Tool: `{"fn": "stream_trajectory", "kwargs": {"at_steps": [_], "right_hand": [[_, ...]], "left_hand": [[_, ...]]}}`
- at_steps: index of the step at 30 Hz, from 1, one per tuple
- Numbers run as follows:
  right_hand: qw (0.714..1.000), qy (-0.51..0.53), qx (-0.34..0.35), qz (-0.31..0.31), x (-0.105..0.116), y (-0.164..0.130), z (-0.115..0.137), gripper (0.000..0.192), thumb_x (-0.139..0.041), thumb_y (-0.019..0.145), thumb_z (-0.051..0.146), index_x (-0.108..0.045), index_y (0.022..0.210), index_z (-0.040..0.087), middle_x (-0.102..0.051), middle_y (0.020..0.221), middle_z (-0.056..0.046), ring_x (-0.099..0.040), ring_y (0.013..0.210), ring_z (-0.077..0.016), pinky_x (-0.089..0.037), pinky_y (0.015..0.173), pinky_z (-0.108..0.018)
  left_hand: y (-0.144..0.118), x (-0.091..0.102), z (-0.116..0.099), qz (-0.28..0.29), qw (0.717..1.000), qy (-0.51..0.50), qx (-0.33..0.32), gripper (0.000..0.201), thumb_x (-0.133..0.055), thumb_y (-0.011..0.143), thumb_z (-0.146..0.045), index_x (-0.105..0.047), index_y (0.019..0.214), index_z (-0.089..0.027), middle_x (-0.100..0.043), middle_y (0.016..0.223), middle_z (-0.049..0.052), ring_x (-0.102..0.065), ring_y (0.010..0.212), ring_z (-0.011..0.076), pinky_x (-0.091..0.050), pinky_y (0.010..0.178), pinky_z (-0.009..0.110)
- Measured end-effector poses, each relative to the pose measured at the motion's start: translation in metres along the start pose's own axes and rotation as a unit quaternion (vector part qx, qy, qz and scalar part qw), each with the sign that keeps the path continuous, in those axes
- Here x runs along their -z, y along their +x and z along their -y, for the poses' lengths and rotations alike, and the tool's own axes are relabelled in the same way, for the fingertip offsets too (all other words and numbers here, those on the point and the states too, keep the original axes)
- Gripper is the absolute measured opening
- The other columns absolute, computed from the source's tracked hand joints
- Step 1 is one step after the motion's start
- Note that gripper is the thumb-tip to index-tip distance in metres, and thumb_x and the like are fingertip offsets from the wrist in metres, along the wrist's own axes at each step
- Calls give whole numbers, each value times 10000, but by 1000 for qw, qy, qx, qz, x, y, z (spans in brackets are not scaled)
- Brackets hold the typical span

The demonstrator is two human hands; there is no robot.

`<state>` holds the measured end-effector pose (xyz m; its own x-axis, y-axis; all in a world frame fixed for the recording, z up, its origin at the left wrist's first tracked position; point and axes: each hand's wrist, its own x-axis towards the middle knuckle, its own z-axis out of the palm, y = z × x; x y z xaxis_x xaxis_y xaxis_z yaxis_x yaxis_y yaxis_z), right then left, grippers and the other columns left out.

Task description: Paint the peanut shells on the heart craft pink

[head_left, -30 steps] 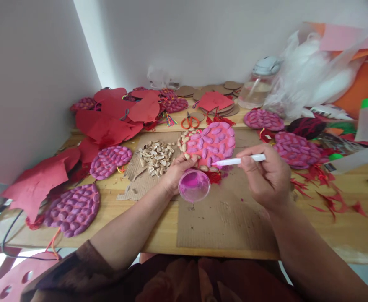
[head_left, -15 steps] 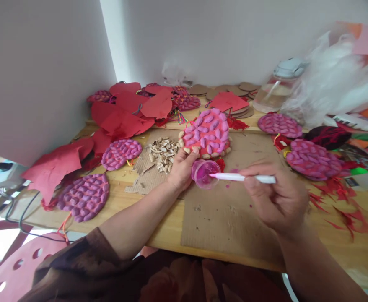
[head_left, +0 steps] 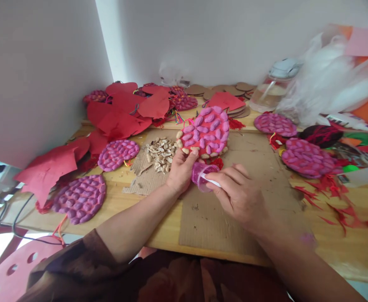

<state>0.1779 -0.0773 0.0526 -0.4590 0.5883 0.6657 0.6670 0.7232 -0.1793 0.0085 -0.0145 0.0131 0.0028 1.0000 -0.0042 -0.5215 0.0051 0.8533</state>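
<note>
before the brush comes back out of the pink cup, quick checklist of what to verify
1. Left hand steadies the heart piece: ok, fingers on its lower edge.
2. Paint cup supported: ok, held at the left hand, tilted toward the right.
3. Brush in cup: ok, tip inside, right hand gripping it.
4. Paint load on the tip: cannot tell, hidden.
5. Cardboard sheet under the work: ok.
6. Unpainted shells left on the heart: ok, several pale ones along its lower-left edge.

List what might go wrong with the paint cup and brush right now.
The paint cup is tipped on its side in the left hand, so pink paint may spill onto the cardboard sheet. The right hand pokes the white brush into it and might smear the fingers. The half-painted heart, held tilted, may slip.
</note>
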Motion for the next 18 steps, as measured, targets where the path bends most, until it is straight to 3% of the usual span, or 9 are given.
{"fn": "stream_trajectory", "kwargs": {"at_steps": [13, 18], "right_hand": [[998, 50, -7, -29, 0, 0, -2, 112, -709, 981, 166, -757, 1082, 159, -755, 850, -48, -600, 772, -194, -503, 745, -358], [990, 111, -73, -57, 14, 2, -1, 102, -667, 995, 163, -744, 1055, 189, -753, 867, -21, -661, 787, -162, -511, 747, -323]], "left_hand": [[2, -1, -1, 0, 999, -37, 20, 485, -952, 747, -461, -572, 917, -214, -685, 664, -49, -635, 537, 116, -519, 548, 233], [4, -1, -3, -24, 998, -41, 43, 503, -972, 717, -431, -547, 887, -219, -657, 671, -61, -639, 542, 123, -526, 553, 247]]}}
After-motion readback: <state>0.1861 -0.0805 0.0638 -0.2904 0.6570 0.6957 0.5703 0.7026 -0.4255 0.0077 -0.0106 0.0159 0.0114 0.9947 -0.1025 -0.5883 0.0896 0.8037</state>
